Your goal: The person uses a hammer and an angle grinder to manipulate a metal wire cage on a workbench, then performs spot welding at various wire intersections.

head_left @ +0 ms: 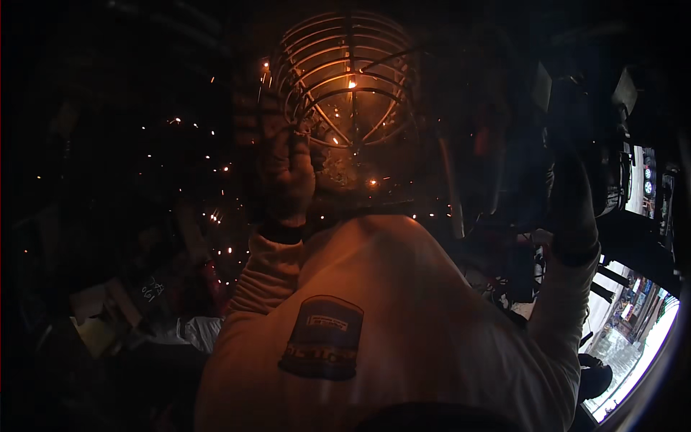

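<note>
A round cage of bent metal rods [348,92] stands in front of me, lit orange from within by a bright glowing spot [352,84]. My left hand [288,173], in a dark glove, is at the cage's lower left edge. Its fingers point up and seem closed on a rod there, though the shadow hides part of the grip. A thin dark rod [389,59] slants from the cage's middle toward the upper right. My right hand [574,198] is a dark gloved shape far to the right. Its fingers are lost in the dark, and so is anything in them.
Sparks [216,216] fly left of and below the cage. Long bars [452,187] stand right of it. Cardboard-like pieces [104,309] and a pale crumpled cloth [198,331] lie at the lower left. Daylight shows a bright outdoor strip [626,345] at the right. Most surroundings are dark.
</note>
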`<action>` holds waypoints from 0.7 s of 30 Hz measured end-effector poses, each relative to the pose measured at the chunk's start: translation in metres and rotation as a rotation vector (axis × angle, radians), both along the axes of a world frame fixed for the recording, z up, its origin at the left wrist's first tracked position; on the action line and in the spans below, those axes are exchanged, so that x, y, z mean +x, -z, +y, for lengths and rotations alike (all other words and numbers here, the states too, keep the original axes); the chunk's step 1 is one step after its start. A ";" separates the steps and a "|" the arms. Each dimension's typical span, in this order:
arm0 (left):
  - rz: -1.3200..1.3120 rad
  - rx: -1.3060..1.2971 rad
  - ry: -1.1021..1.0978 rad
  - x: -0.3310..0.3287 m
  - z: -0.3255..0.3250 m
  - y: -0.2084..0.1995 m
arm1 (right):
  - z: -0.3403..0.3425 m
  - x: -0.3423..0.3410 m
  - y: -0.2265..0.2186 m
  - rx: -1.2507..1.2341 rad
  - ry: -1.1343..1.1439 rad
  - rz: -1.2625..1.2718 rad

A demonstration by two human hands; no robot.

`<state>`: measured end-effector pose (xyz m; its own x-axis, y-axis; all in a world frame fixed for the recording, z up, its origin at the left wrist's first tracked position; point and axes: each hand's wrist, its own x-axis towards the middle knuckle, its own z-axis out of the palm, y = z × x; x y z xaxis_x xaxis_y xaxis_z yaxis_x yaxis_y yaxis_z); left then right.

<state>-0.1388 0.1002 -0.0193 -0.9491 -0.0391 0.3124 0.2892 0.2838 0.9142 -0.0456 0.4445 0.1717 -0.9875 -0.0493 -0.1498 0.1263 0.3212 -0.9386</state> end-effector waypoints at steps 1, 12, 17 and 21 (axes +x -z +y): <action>-0.001 0.000 -0.001 0.001 0.000 -0.001 | 0.001 -0.001 -0.001 -0.010 -0.009 -0.009; -0.139 0.744 0.085 0.000 0.000 0.038 | -0.016 -0.009 0.009 -0.261 0.061 -0.056; -0.052 0.197 0.063 -0.004 -0.005 0.024 | -0.019 -0.009 0.009 -0.364 0.128 -0.101; -0.250 0.628 0.176 -0.007 -0.020 0.065 | -0.024 -0.012 0.009 -0.496 0.201 -0.146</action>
